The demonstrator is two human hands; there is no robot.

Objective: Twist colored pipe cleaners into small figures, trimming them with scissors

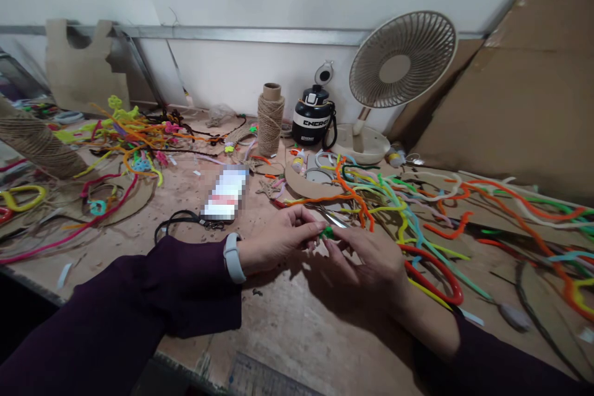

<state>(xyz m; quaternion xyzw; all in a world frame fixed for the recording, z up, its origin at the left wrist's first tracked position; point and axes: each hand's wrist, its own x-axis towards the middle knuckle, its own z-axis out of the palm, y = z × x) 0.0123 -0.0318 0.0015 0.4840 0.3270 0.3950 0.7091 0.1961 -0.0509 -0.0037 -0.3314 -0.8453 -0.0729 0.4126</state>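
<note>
A small green fuzzy piece [327, 233] is pinched between both hands over the middle of the wooden table [278, 315]. My left hand [283, 236], with a pale watch band at its wrist, grips the piece's left side between thumb and fingers. My right hand [366, 253] closes its fingertips on the right side. The piece's full shape is hidden by the fingers. Just behind the hands lie scissors [335, 218], partly covered, and an orange pipe cleaner [320, 199].
A phone [226, 195] lies left of the hands. Behind stand a twine spool [270, 120], a black bottle [312, 119] and a fan [403, 62]. Colourful pipe cleaners [420, 229] spread over the right side, with more at the left. A ruler [264, 377] lies at the front edge.
</note>
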